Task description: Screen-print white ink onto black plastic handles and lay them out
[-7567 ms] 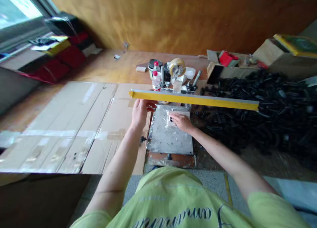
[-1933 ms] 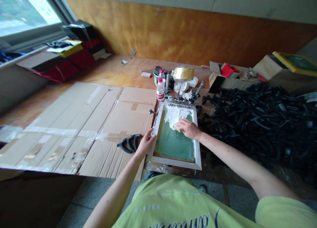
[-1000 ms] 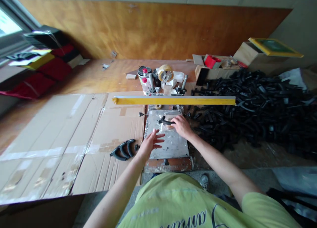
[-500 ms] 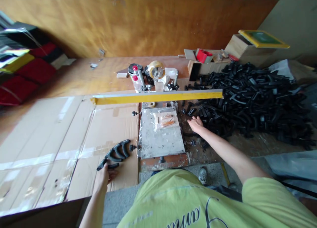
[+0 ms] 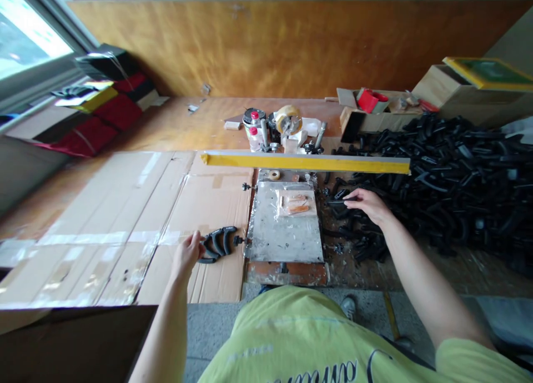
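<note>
At the left end of a short row of black curved plastic parts (image 5: 220,242) on the cardboard, my left hand (image 5: 190,252) has its fingers closed around the end of the nearest part. The hand itself hides some of that part. On the other side of the metal plate (image 5: 270,233), my right hand (image 5: 370,204) pinches a slim black curved plastic part (image 5: 336,202) between thumb and fingers. It is at the near left edge of a large heap of similar black parts (image 5: 441,177).
A yellow-edged bar (image 5: 308,162) spans above the plate's far end. Behind it stand red-capped bottles (image 5: 254,136) and a tape roll (image 5: 288,120). A small bag with orange pieces (image 5: 297,204) lies on the plate. Flattened cardboard (image 5: 112,205) covers the left side; an open carton (image 5: 375,119) stands back right.
My view has swung left. My right hand, earlier at the heap's edge with no part visible in it, now pinches a black part. My left hand stays by the row.
</note>
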Demonstrator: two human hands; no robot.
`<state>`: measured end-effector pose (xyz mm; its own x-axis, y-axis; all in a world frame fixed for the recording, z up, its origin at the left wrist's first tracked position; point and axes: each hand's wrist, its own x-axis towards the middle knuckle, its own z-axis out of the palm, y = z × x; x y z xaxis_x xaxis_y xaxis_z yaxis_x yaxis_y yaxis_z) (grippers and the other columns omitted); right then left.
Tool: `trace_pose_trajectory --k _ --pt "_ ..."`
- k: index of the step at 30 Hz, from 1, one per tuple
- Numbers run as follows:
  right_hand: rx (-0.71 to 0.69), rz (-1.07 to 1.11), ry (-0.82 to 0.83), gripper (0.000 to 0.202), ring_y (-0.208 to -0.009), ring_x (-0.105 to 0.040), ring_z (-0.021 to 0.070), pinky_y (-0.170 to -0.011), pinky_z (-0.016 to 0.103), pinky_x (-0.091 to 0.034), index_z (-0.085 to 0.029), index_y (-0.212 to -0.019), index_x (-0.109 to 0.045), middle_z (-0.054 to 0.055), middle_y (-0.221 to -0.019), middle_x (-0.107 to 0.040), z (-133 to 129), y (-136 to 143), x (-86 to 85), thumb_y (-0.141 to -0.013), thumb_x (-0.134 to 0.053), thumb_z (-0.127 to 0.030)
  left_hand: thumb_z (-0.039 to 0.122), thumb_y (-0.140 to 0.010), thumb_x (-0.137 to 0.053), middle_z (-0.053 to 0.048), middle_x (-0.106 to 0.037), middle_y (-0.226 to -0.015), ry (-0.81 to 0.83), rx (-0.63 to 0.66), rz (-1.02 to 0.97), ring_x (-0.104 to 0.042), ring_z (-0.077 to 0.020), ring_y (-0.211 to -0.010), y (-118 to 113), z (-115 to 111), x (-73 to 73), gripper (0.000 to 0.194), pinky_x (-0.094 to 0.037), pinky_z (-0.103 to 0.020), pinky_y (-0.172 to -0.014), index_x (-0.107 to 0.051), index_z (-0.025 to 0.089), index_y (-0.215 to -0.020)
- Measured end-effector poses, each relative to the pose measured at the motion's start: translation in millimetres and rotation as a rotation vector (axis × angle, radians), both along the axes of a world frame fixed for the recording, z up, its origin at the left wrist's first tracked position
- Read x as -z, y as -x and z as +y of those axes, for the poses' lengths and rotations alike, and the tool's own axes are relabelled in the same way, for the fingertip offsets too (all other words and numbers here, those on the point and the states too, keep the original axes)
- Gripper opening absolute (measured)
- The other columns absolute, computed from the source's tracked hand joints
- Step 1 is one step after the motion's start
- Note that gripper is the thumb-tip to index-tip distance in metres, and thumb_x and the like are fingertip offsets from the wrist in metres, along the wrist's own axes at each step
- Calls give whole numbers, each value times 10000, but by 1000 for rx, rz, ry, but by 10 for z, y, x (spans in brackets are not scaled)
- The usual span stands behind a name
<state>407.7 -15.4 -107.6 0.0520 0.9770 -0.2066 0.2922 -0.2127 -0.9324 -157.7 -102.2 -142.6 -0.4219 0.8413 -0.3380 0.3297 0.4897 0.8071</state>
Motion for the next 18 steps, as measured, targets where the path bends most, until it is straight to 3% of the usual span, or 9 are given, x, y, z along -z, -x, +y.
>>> trace_pose_trajectory --k 4,7,10,13,15,18 --pt "-143 -13 -175 291 -834 -652 182 -835 358 -502 -179 -933 -692 32 -904 -707 173 627 94 -654 -758 -227 586 -832 -504 22 -539 -512 -275 108 -133 -441 -85 -420 -605 490 -648 442 -338 -190 -434 -631 164 -874" --pt "-362 -221 -348 357 -911 -630 175 -918 377 -468 -213 -1093 -703 33 -972 -694 358 1046 235 -751 -655 -120 590 -842 -513 30 -555 -544 -520 164 -280 -457 -79 -444 -1038 809 -1127 452 -366 -183 -464 -626 179 -993" --pt "-516 -508 -512 345 -973 -591 192 -950 402 -449 -242 -1057 -736 57 -988 -688 442 1319 348 -818 -568 -58 615 -836 -497 17 -569 -548 -610 202 -416 -467 -82 -436 -1353 1032 -1455 451 -370 -190 -454 -596 175 -845" --pt "-568 -659 -571 369 -1002 -579 208 -944 409 -462 -239 -1080 -731 84 -993 -699 373 1458 388 -847 -525 -40 616 -846 -460 -6 -578 -540 -582 235 -447 -473 -84 -435 -1505 1112 -1578 479 -368 -193 -449 -557 170 -703" --pt "-542 -618 -548 356 -1037 -588 207 -974 404 -456 -236 -1089 -726 87 -1045 -709 275 1460 374 -836 -558 -50 618 -849 -452 -10 -587 -552 -582 239 -435 -489 -91 -457 -1518 1061 -1571 498 -381 -198 -465 -602 158 -735" --pt "-269 -307 -365 202 -896 -645 168 -922 382 -501 -117 -872 -747 78 -927 -746 158 1266 294 -855 -546 -103 656 -828 -470 -38 -659 -690 -565 238 -427 -577 -128 -593 -1442 834 -1478 563 -440 -224 -553 -680 140 -910"
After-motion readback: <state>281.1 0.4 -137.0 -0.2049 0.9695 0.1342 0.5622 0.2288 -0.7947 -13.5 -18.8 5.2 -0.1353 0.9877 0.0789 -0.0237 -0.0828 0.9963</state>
